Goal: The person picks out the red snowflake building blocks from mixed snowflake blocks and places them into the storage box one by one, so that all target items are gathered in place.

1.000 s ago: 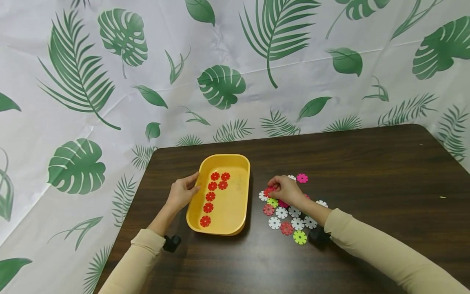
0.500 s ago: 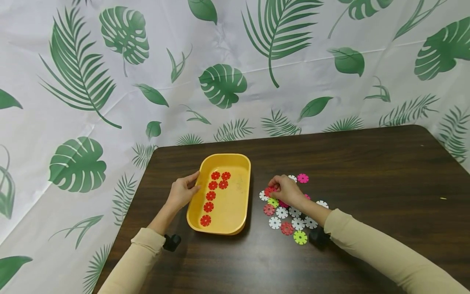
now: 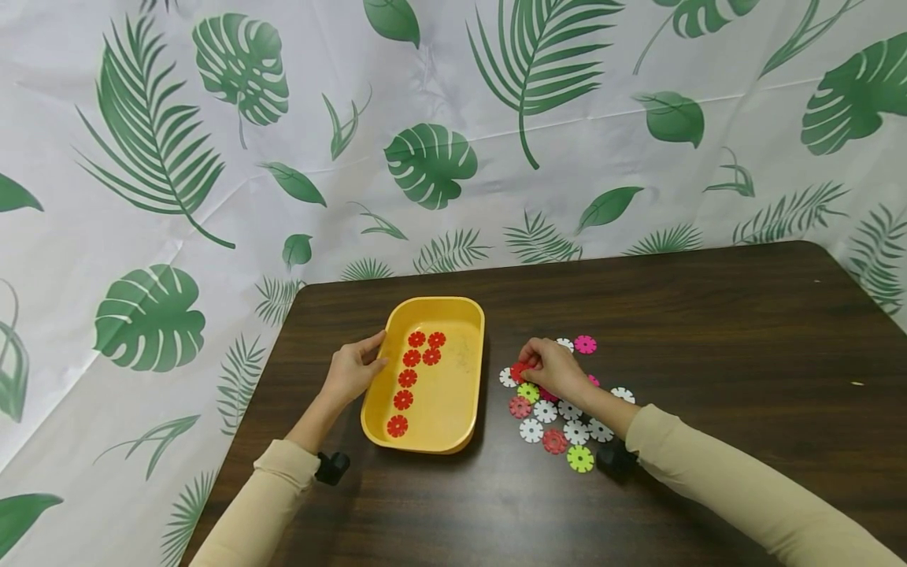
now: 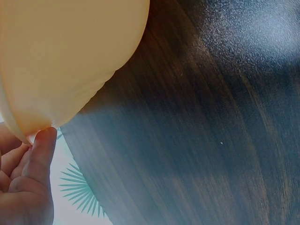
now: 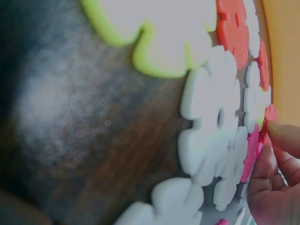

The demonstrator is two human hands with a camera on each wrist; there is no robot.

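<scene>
My left hand (image 3: 347, 373) grips the left rim of a yellow plastic tray (image 3: 453, 398), thumb on the inner side. In the left wrist view the fingers hold the outside of the tray wall (image 4: 65, 51). Inside the tray lie several red notched discs (image 3: 407, 378), set in a column that doubles near the far end. Over on the right, my right hand (image 3: 557, 370) pinches a red notched disc (image 3: 520, 372) between thumb and fingers, low over a spread of loose discs. That same red disc (image 5: 271, 114) shows at the fingertips in the right wrist view.
Around the right hand lie white discs (image 3: 531, 430), yellow-green discs (image 3: 580, 458), pink discs (image 3: 585, 344) and more red discs (image 3: 555, 441). They rest on a dark wooden table (image 3: 708, 339). A leaf-patterned cloth (image 3: 538, 181) hangs behind the table.
Almost nothing differs. Both hands keep their places, with the right fingertips staying at the red disc; the whole view has shifted very slightly.
</scene>
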